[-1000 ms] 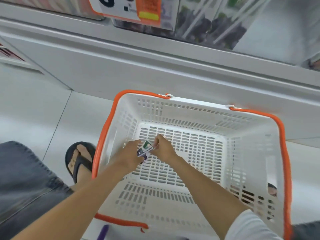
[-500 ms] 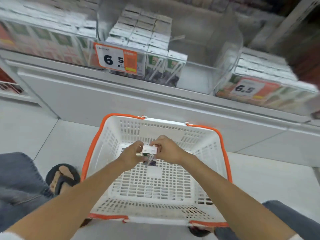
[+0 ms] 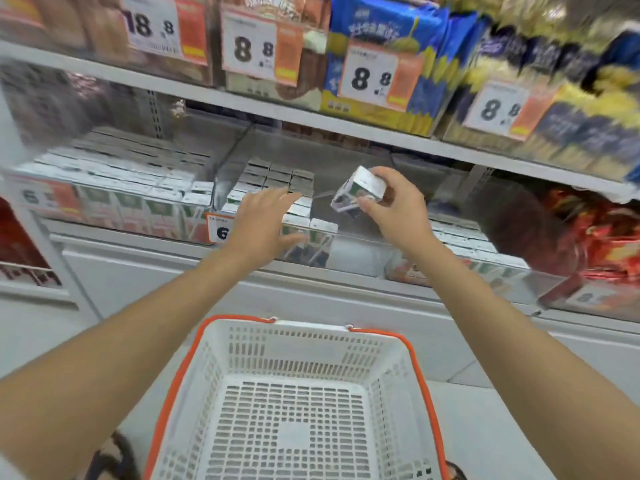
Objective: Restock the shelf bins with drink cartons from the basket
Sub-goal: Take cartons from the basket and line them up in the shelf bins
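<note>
Drink carton [image 3: 358,190] tilted (long axis diagonal), pinched in right hand [image 3: 394,209].

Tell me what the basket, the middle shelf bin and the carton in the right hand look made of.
Basket: white moulded plastic, matte, judging by its slotted walls; orange handles look plastic too. Shelf bin: clear glossy plastic, probably acrylic, since cartons show through it. Carton held by the right hand: printed coated paperboard, likely, from its crisp folded edges.
</note>
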A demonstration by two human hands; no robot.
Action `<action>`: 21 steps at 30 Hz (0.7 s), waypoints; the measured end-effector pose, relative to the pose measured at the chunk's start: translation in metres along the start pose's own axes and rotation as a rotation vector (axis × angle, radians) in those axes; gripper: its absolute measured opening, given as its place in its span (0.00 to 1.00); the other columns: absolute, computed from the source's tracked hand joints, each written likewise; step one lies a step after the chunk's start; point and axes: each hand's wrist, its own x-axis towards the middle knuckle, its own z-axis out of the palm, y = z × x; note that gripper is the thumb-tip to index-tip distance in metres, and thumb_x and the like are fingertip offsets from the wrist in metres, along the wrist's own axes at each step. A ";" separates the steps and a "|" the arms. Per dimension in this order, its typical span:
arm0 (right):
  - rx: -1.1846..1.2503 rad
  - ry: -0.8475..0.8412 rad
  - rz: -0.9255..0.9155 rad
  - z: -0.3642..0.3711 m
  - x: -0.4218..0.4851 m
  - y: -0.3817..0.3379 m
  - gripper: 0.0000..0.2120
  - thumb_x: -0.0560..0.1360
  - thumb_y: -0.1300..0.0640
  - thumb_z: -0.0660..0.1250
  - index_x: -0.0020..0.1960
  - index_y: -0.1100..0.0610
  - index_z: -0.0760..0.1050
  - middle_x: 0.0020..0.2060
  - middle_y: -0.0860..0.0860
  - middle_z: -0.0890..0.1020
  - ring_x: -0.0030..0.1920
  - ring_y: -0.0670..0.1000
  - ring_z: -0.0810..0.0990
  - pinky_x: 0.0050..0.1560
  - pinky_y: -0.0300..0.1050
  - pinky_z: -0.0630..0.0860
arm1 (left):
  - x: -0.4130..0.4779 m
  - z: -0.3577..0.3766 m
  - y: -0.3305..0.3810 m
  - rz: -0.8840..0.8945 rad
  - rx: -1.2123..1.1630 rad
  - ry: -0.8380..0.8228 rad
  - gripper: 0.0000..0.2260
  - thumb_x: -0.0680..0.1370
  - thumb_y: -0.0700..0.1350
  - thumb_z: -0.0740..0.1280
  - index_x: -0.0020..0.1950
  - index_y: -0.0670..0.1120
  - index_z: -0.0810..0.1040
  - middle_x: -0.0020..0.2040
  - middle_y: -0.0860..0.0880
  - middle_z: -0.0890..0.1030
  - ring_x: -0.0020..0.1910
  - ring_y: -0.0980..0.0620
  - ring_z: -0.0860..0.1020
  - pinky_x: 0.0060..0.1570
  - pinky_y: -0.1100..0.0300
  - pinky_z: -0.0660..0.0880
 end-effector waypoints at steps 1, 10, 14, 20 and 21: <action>-0.029 0.005 0.029 0.002 0.011 0.005 0.18 0.74 0.60 0.72 0.62 0.52 0.74 0.50 0.44 0.79 0.42 0.35 0.78 0.41 0.23 0.71 | 0.002 0.005 -0.010 -0.021 0.090 -0.082 0.32 0.75 0.59 0.69 0.76 0.52 0.63 0.76 0.47 0.64 0.75 0.45 0.60 0.74 0.44 0.54; -0.054 -0.661 0.379 0.065 0.053 0.051 0.08 0.78 0.57 0.65 0.57 0.54 0.76 0.46 0.47 0.79 0.45 0.46 0.75 0.44 0.37 0.72 | -0.006 0.039 -0.045 0.023 0.188 -0.002 0.24 0.76 0.58 0.67 0.71 0.58 0.69 0.72 0.50 0.71 0.71 0.46 0.67 0.70 0.47 0.55; -0.093 -0.703 0.352 0.069 0.056 0.060 0.12 0.78 0.56 0.64 0.60 0.56 0.74 0.50 0.49 0.77 0.46 0.46 0.74 0.47 0.39 0.69 | -0.009 0.042 -0.044 0.040 0.187 0.052 0.24 0.75 0.57 0.69 0.70 0.56 0.71 0.70 0.50 0.72 0.69 0.47 0.68 0.69 0.48 0.55; -0.031 -0.673 0.485 0.071 0.053 0.046 0.20 0.77 0.51 0.65 0.68 0.49 0.68 0.61 0.44 0.72 0.60 0.46 0.72 0.48 0.41 0.72 | -0.011 0.037 -0.042 0.045 0.206 0.021 0.27 0.74 0.58 0.69 0.71 0.57 0.69 0.71 0.50 0.70 0.71 0.48 0.66 0.71 0.49 0.53; -0.024 -0.698 0.502 0.069 0.050 0.039 0.22 0.77 0.50 0.65 0.70 0.47 0.66 0.64 0.43 0.69 0.63 0.46 0.69 0.47 0.40 0.71 | -0.010 0.035 -0.043 0.043 0.213 -0.002 0.27 0.74 0.58 0.69 0.72 0.57 0.68 0.72 0.50 0.70 0.71 0.48 0.65 0.71 0.49 0.53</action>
